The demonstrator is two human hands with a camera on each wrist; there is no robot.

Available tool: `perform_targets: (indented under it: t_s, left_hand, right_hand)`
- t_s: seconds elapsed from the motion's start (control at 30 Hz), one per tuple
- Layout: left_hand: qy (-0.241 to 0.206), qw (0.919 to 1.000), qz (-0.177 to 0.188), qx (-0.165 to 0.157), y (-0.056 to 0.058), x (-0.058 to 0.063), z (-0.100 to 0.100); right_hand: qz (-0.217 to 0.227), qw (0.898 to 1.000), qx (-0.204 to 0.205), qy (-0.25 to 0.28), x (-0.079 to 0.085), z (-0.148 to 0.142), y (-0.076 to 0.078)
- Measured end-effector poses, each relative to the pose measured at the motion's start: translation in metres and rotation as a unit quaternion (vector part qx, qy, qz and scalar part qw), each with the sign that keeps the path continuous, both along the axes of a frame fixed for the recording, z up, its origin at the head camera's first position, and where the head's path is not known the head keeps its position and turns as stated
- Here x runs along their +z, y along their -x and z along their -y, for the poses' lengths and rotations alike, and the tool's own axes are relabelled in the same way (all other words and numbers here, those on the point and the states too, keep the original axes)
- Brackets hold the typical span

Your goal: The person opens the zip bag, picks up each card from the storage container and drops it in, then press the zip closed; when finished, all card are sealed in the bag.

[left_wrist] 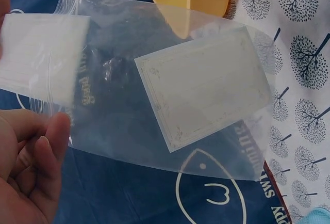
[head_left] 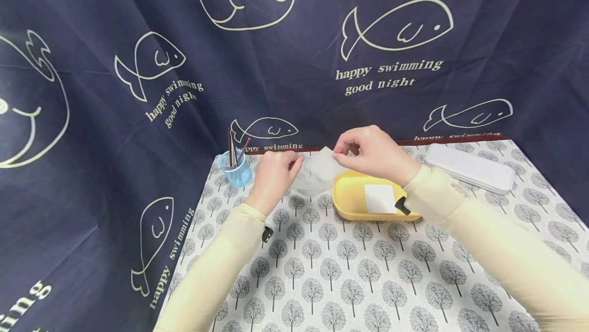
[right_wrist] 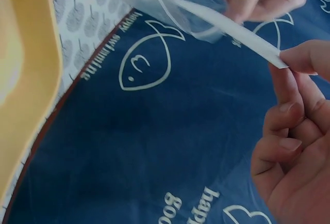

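Note:
My left hand (head_left: 276,176) pinches the mouth of a clear zip bag (left_wrist: 118,131) by its edge. Inside the bag lies a white card (left_wrist: 206,87) with a faint printed border. Between thumb and fingertips, my right hand (right_wrist: 294,126) holds a second white card (right_wrist: 237,33), partly inside the bag's opening. In the left wrist view this second card (left_wrist: 31,48) overlaps the zip strip. Both hands are raised over the back of the table, close together. A yellow tray (head_left: 349,213) sits beneath my right hand, with another white card (head_left: 380,199) in it.
A blue mesh cup (head_left: 238,173) holding pens or pencils stands at the back left. At the back right lies a long white case (head_left: 469,168). The table wears a tree-print cloth (head_left: 331,270), and a dark blue fish-print curtain (head_left: 294,76) hangs behind it.

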State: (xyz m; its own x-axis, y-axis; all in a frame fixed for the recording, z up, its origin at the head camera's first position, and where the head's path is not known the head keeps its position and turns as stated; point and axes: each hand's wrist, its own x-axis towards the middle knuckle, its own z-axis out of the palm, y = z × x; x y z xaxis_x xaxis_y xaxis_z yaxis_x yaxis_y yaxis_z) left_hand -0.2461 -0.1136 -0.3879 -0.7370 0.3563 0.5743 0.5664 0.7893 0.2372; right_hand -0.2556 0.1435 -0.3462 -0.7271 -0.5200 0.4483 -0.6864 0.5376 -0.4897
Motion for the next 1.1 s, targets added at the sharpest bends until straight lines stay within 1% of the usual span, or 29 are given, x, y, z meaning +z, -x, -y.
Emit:
perform_targets:
  t_s: [0.33,0.43,0.63,0.73,0.97,1.1]
  left_hand:
    - [0.000,0.9999,-0.011,-0.001,0.001,-0.002,-0.001]
    - [0.000,0.9999,-0.014,-0.002,0.001,-0.003,-0.001]
    - [0.002,1.0000,-0.007,-0.002,0.001,-0.004,-0.002]
    - [0.006,0.9999,-0.010,-0.002,0.001,-0.005,-0.001]
    - [0.009,0.9997,-0.025,-0.002,0.003,-0.007,-0.001]
    - [0.009,0.9996,-0.028,0.000,0.004,-0.008,-0.001]
  right_hand:
    - [0.016,0.998,-0.016,-0.054,-0.026,0.025,0.005]
    - [0.021,0.997,-0.017,-0.067,-0.031,0.030,0.006]
    - [0.024,0.996,-0.010,-0.082,-0.040,0.038,0.007]
    - [0.012,0.996,-0.010,-0.093,-0.044,0.041,0.007]
    - [-0.048,0.995,-0.011,-0.090,-0.053,0.048,0.007]
    - [-0.058,0.994,-0.020,-0.091,-0.058,0.051,0.008]
